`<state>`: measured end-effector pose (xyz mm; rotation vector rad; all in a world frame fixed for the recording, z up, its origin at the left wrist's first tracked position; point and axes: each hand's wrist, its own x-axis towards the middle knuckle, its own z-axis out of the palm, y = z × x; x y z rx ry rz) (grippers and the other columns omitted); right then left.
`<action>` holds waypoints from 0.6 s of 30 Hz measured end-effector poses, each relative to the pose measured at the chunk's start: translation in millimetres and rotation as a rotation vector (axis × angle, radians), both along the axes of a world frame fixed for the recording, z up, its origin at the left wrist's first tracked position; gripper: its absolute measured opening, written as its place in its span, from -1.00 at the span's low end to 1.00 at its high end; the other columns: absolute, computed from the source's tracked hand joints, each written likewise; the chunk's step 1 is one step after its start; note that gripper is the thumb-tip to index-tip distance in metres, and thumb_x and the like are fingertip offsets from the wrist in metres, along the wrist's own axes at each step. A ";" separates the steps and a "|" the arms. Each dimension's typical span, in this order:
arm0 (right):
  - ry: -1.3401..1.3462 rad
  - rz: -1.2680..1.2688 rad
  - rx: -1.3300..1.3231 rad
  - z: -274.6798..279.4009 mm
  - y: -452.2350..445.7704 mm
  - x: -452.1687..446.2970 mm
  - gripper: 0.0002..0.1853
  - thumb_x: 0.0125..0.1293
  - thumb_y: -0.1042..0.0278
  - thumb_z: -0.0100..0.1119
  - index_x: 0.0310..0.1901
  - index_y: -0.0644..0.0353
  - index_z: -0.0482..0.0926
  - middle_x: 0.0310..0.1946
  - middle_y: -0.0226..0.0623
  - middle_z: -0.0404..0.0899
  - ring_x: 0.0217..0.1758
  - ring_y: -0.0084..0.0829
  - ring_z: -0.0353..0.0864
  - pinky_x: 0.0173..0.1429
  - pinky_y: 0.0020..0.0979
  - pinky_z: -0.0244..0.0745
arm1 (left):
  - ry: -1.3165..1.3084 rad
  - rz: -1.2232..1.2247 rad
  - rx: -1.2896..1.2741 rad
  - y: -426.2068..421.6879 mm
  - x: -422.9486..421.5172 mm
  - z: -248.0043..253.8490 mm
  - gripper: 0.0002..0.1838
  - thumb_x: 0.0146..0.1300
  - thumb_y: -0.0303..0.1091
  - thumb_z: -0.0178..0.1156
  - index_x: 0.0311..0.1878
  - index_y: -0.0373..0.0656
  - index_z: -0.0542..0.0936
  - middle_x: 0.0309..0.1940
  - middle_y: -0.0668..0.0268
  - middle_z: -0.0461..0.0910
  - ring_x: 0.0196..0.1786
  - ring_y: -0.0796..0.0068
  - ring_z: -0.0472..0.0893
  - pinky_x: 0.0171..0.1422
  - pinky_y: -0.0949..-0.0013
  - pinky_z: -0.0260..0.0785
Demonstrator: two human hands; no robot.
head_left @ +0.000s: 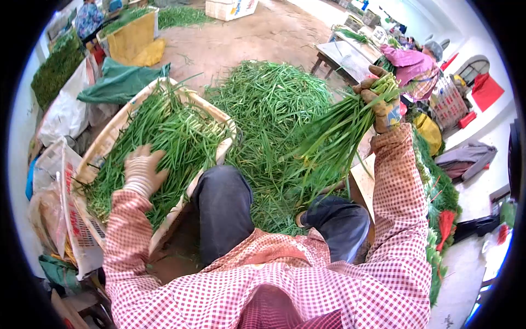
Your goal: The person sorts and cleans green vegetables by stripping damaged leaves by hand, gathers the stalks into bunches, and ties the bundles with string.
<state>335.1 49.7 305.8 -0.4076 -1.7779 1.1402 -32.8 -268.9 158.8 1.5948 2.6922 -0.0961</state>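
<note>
My right hand [382,109], in a stained work glove, is raised at the right and closed around a bunch of chives [342,129]. The pale stem ends stick up past the fingers, and the long green leaves hang down to the left. My left hand [143,171] wears a pale ribbed glove. It rests with fingers apart on the loose chives [175,131] that fill a plastic basket [222,153] on my left. Between my knees and beyond lies a heap of chive leaves [268,90] on the floor.
A white crate [71,208] stands left of the basket, with a green cloth [123,82] behind it. Bundled greens [438,192] line my right side. Further off are a low table [345,57], a co-worker in pink [411,66] and a yellow-lined bin [129,41].
</note>
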 end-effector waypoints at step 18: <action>-0.987 0.775 1.062 -49.7 -158.2 -37.0 -0.60 0.33 -0.05 0.02 -0.01 0.09 0.48 -0.21 -0.39 0.55 -0.07 -0.42 0.49 -0.07 -0.31 0.45 | -2.339 -0.202 0.071 116.0 193.8 27.8 -0.19 0.20 0.21 0.11 0.33 -0.21 0.27 0.20 0.06 0.42 0.23 0.18 0.45 0.33 0.12 0.30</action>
